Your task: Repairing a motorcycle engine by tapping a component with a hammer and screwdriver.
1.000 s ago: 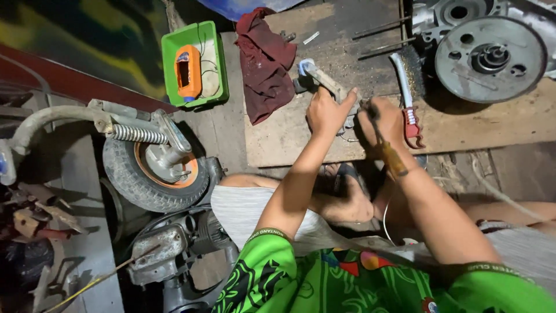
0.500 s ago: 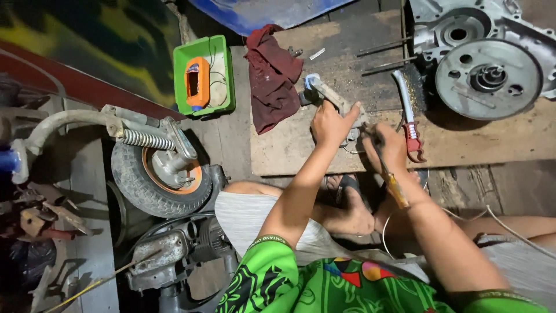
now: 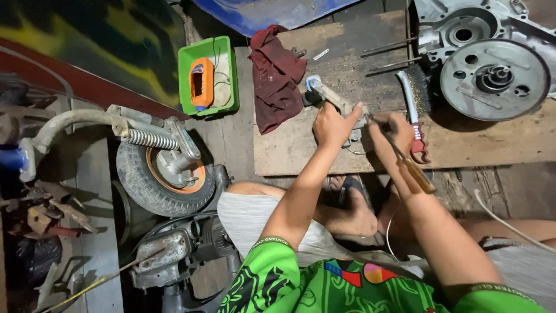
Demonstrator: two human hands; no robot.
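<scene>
My left hand (image 3: 331, 124) grips a long grey metal part (image 3: 329, 96) that lies on a wooden board (image 3: 463, 145), its blue-tipped end pointing up and left. My right hand (image 3: 387, 138) holds a tool with a wooden handle (image 3: 416, 174); its dark tip touches the metal part beside my left fingers. A wire brush with a red handle (image 3: 414, 116) lies on the board just right of my right hand.
A dark red rag (image 3: 277, 75) lies left of the part. A green tray (image 3: 209, 75) holds an orange device. A grey engine casing (image 3: 492, 69) sits at the top right. A small wheel with spring (image 3: 162, 168) stands at the left. My sandalled foot (image 3: 347, 208) rests below the board.
The view has shifted so everything sits slightly lower in frame. Both hands stay on the metal part, with the right hand's tool still against it.
</scene>
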